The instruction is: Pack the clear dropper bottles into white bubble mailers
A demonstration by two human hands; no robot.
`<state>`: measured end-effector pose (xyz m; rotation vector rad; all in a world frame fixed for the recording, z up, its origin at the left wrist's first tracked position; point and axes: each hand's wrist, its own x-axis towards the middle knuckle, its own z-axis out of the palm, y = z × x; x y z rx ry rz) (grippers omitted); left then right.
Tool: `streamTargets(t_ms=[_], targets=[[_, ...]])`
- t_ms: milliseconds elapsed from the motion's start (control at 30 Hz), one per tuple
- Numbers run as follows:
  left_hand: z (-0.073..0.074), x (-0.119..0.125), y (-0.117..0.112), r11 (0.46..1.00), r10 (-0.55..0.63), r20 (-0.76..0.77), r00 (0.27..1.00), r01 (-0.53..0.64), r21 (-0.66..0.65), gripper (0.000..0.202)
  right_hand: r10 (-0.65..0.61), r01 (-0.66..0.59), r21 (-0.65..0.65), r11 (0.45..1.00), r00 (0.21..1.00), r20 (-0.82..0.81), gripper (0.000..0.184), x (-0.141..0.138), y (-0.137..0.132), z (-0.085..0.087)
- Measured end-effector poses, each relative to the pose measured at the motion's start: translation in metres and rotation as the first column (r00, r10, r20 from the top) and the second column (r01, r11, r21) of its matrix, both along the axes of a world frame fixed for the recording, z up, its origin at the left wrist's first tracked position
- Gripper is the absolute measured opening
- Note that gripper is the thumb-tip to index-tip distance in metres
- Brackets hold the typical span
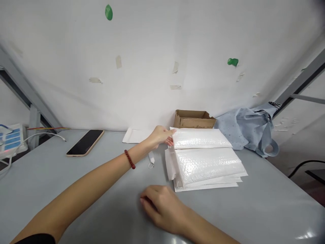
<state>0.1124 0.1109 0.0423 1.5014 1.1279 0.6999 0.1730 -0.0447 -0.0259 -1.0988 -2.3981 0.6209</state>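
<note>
My left hand (162, 136), with a red bead bracelet (129, 159) on the wrist, pinches the left edge of a white bubble mailer (201, 138). That mailer lies at the back of a pile, over another shiny bubble mailer (210, 164) with more white mailers beneath it. My right hand (165, 206) rests on the grey table in front of the pile, its fingers curled in and nothing visible in them. Behind my left wrist lies a white flat envelope (134, 135), partly hidden by the arm. A small white object with a loop (151, 158) sits just below that wrist.
An open cardboard box (195, 122) stands against the wall behind the pile. Light blue cloth (238, 127) is heaped at the right. On the left are a phone (85, 143), a white cable (48, 134) and a power strip (12, 139). Metal frame bars slope at both sides.
</note>
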Motion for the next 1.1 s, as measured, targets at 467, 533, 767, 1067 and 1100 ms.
streamTargets(t_ms=[467, 533, 767, 1067, 1100], targets=[[-0.04, -0.129, 0.05, 0.882, 0.147, -0.628, 0.764, 0.187, 0.433, 0.03, -0.049, 0.008, 0.196, 0.98, 0.978, 0.204, 0.022, 0.003, 0.005, -0.004], [-0.047, -0.135, 0.058, 0.867, 0.106, -0.692, 0.714, 0.274, 0.417, 0.034, -0.049, 0.01, 0.19, 0.982, 0.979, 0.2, 0.022, 0.003, 0.006, -0.006], [-0.059, -0.131, 0.069, 0.806, 0.017, -0.83, 0.557, 0.484, 0.341, 0.04, -0.052, 0.02, 0.192, 0.981, 0.985, 0.167, 0.019, 0.004, 0.006, -0.011], [-0.057, -0.14, 0.064, 0.719, 0.045, -0.888, 0.457, 0.603, 0.346, 0.045, -0.072, 0.021, 0.291, 0.957, 0.983, 0.167, 0.017, 0.002, 0.007, -0.013], [-0.058, -0.14, 0.063, 0.71, 0.064, -0.886, 0.459, 0.603, 0.363, 0.043, -0.073, 0.02, 0.294, 0.956, 0.983, 0.169, 0.017, 0.001, 0.007, -0.013]])
